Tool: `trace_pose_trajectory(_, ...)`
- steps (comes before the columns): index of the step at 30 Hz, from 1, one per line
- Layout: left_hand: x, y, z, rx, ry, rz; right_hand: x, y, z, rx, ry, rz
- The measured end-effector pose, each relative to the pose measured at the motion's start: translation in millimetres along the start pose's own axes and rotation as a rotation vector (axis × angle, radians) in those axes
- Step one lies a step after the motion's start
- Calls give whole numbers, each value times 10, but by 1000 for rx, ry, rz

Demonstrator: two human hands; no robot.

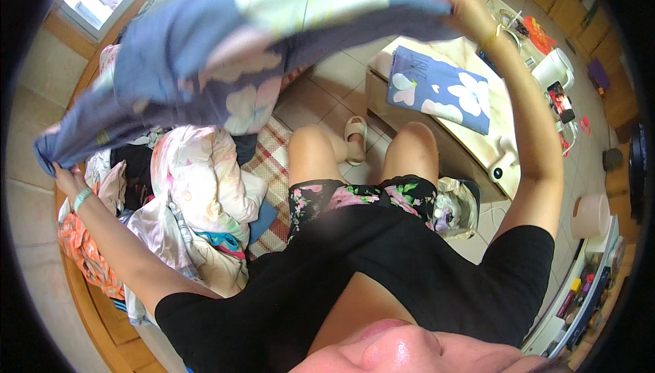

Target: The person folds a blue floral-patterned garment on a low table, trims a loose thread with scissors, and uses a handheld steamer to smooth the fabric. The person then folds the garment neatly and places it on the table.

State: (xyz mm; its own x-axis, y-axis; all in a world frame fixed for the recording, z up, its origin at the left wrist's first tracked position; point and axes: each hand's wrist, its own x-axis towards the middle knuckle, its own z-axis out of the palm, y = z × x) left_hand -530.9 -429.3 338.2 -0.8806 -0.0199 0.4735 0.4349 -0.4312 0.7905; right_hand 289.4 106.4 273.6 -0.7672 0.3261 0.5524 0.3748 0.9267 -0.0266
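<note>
A blue-grey cloth (184,59) with big white and pink flowers is stretched through the air between my two hands, slightly blurred by motion. Its near left corner is pinched in my left hand (68,182), above the heap of laundry (198,168). My right hand (467,12), raised at the far right over the table, grips the opposite end. The cloth's middle billows up and hides part of what lies behind it. A folded cloth (440,90) in matching blue with white flowers lies flat on the table (498,144).
The laundry heap rests on a wooden seat (102,315) with a checked cover (273,168), left of my knees. A lined bin (460,212) stands by my right thigh. On the table's far right are a white kettle (554,69) and a phone (561,102).
</note>
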Motion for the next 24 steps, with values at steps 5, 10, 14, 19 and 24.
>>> trace_pose_trajectory(5, -913, -544, -1334, 83, 196, -216, -1117, -1377, 409, 232, -245, -159)
trace_pose_trajectory(10, -1845, -897, -2265, 290, 77, -524, -2183, -1731, 1057, 443, -706, 61)
trace_pose_trajectory(14, -1913, -780, -2326, 945, -200, -174, -2437, -1821, 1303, 697, -807, 226)
trace_pose_trajectory(19, -2813, 3, 102, 1312, -506, 574, -2270, -1606, 1170, 908, -662, 621)
trace_pose_trajectory(24, -4443, 41, 1721, 833, -1260, 286, -2102, -1427, 1381, 306, -225, 400)
